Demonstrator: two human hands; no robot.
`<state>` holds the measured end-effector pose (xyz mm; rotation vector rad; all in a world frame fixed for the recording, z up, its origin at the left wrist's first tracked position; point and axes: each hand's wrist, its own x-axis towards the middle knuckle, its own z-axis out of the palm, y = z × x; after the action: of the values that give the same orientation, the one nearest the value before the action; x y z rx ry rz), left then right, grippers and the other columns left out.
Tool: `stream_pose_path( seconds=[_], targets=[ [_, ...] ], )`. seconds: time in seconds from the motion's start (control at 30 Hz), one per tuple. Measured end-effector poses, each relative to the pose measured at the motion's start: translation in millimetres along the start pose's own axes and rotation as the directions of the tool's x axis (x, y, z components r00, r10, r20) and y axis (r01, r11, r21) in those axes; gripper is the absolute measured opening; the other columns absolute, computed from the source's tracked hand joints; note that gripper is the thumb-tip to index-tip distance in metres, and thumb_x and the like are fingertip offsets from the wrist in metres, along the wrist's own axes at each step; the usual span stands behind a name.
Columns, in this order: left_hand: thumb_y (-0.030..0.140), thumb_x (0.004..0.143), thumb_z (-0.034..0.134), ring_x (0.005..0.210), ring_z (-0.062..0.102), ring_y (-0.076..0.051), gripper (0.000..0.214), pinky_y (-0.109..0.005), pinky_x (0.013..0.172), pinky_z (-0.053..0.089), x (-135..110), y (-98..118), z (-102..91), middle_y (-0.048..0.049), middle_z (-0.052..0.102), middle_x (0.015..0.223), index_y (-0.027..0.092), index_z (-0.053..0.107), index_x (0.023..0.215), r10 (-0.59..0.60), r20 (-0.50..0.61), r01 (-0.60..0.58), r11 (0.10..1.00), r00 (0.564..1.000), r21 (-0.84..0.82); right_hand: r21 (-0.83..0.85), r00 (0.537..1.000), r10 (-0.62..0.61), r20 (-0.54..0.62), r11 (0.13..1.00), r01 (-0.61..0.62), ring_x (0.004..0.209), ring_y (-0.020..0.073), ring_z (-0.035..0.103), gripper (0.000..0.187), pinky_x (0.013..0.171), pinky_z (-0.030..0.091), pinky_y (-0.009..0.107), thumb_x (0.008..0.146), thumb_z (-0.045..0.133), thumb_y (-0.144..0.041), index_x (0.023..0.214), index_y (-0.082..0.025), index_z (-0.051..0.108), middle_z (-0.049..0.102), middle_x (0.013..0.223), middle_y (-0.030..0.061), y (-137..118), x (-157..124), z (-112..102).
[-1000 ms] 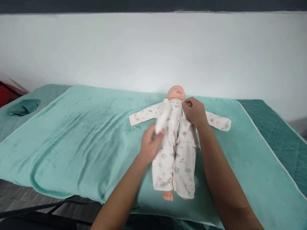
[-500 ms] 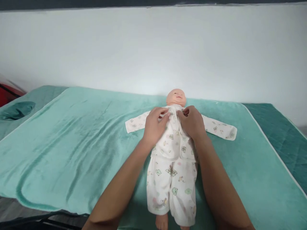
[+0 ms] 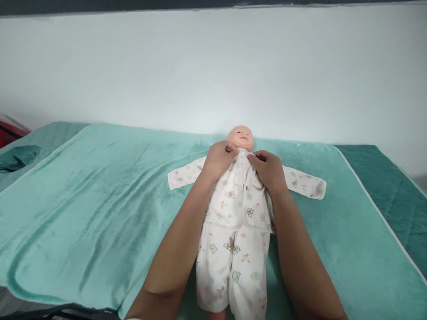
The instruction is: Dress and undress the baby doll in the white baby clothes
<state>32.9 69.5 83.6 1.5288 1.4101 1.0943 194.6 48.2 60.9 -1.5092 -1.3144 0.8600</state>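
Observation:
A baby doll (image 3: 240, 137) lies on its back, head toward the wall, dressed in a white printed jacket (image 3: 230, 204) and matching trousers (image 3: 216, 262). The jacket's sleeves stretch out to both sides. My left hand (image 3: 220, 155) pinches the jacket's front edge near the collar, on the left of the neck. On the other side, my right hand (image 3: 268, 169) grips the opposite front edge, thumb and fingers together. Between the hands the front opening runs down the chest, with a small dark snap lower on it. The doll's foot peeks out at the bottom edge.
A green plush blanket (image 3: 100, 200) with some wrinkles covers the bed beneath the doll. Darker quilted bedding (image 3: 376, 178) shows at the right. A white wall (image 3: 200, 71) rises behind. Something red (image 3: 11, 133) sits at the far left, and black straps (image 3: 66, 309) show at the lower left.
My left hand has moved up toward the collar and closed on the jacket edge. The right hand keeps its pinch near the collar. The view has shifted slightly.

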Motion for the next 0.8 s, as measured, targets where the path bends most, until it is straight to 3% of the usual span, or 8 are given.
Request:
stream_pose_path(
  seconds=[0.1, 0.2, 0.43, 0.6, 0.8],
  targets=[
    [0.021, 0.081, 0.067, 0.058, 0.057, -0.010, 0.009, -0.024, 0.059, 0.045, -0.9, 4.3, 7.3, 0.0000, 0.063, 0.068, 0.018, 0.064, 0.074, -0.045, 0.016, 0.047, 0.967, 0.999, -0.252, 0.283, 0.997, 0.074, -0.003, 0.957, -0.070, 0.060, 0.0133, 0.050, 0.026, 0.057, 0.039, 0.027, 0.075, 0.071, -0.045, 0.082, -0.020, 0.071, 0.061, 0.069, -0.0021, 1.9, -0.7, 1.8],
    [0.020, 0.080, 0.069, 0.055, 0.057, -0.008, 0.008, -0.023, 0.058, 0.046, -5.1, 4.9, 16.6, 0.0005, 0.063, 0.067, 0.017, 0.064, 0.074, -0.068, 0.009, 0.067, 0.928, 0.998, -0.366, 0.390, 0.998, 0.063, -0.007, 0.919, -0.055, 0.063, 0.0136, 0.053, 0.027, 0.058, 0.042, 0.026, 0.074, 0.074, -0.044, 0.087, -0.021, 0.073, 0.064, 0.072, -0.0014, 0.8, -3.6, 6.8],
    [0.018, 0.077, 0.072, 0.053, 0.054, -0.006, 0.009, -0.020, 0.056, 0.046, -7.3, -6.5, 18.9, 0.0016, 0.061, 0.062, 0.015, 0.066, 0.072, -0.108, -0.002, 0.092, 0.862, 0.994, -0.498, 0.360, 0.999, 0.047, 0.000, 0.932, -0.044, 0.067, 0.0135, 0.056, 0.027, 0.063, 0.045, 0.027, 0.074, 0.074, -0.039, 0.093, -0.020, 0.076, 0.068, 0.078, -0.0007, 2.9, -4.2, 14.4],
    [0.019, 0.075, 0.075, 0.056, 0.056, -0.006, 0.008, -0.020, 0.058, 0.047, -8.7, -7.8, 17.0, 0.0010, 0.063, 0.064, 0.014, 0.070, 0.075, -0.099, 0.007, 0.089, 0.857, 0.995, -0.508, 0.255, 0.999, -0.043, 0.021, 0.966, 0.036, 0.074, 0.0148, 0.060, 0.026, 0.071, 0.046, 0.028, 0.077, 0.071, -0.037, 0.095, -0.019, 0.076, 0.071, 0.083, 0.0003, 0.0, -6.6, 12.8],
    [0.019, 0.076, 0.073, 0.059, 0.058, -0.007, 0.007, -0.022, 0.062, 0.048, -8.8, -12.5, 14.4, 0.0014, 0.065, 0.067, 0.016, 0.067, 0.076, -0.096, 0.057, 0.112, 0.878, 0.994, -0.465, 0.160, 0.999, -0.015, 0.046, 0.987, 0.007, 0.075, 0.0156, 0.062, 0.031, 0.071, 0.048, 0.029, 0.075, 0.073, -0.036, 0.100, -0.018, 0.073, 0.071, 0.085, 0.0015, -4.0, -7.8, 12.3]
  ],
)
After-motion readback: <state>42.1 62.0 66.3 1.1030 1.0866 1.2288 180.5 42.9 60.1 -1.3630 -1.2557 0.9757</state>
